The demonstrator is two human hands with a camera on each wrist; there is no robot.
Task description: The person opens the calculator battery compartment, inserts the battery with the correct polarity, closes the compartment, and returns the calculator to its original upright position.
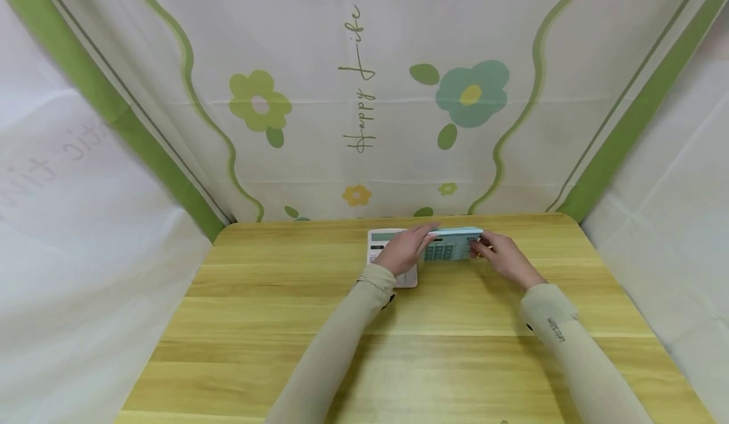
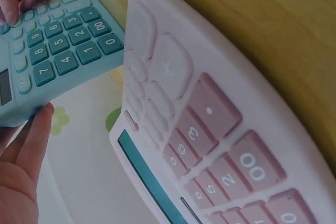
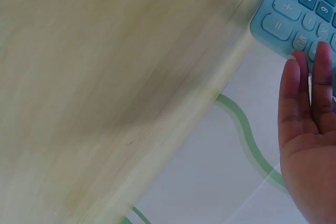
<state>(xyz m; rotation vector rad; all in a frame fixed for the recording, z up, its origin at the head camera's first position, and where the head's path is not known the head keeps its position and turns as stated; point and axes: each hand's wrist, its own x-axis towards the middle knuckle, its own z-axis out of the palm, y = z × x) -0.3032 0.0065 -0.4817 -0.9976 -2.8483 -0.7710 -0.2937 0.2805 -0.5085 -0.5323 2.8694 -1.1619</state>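
A light-blue calculator point(image 1: 447, 251) with darker teal keys is tilted up near the table's far edge, its keys facing me. At its upper left corner my left hand point(image 1: 403, 251) holds it, and in the left wrist view those fingers point(image 2: 38, 140) meet the calculator's edge. My right hand point(image 1: 505, 256) grips the right side, with fingertips over the keys in the right wrist view. A pale pink calculator point(image 2: 205, 77) with rose-coloured number keys lies face up under my left hand and wrist, which partly hide it in the head view.
The wooden table point(image 1: 273, 323) ends just beyond the calculators. Behind it hangs a white curtain point(image 1: 307, 158) with printed flowers and lettering. White fabric walls point(image 1: 85, 234) with green edging stand at the left and right sides.
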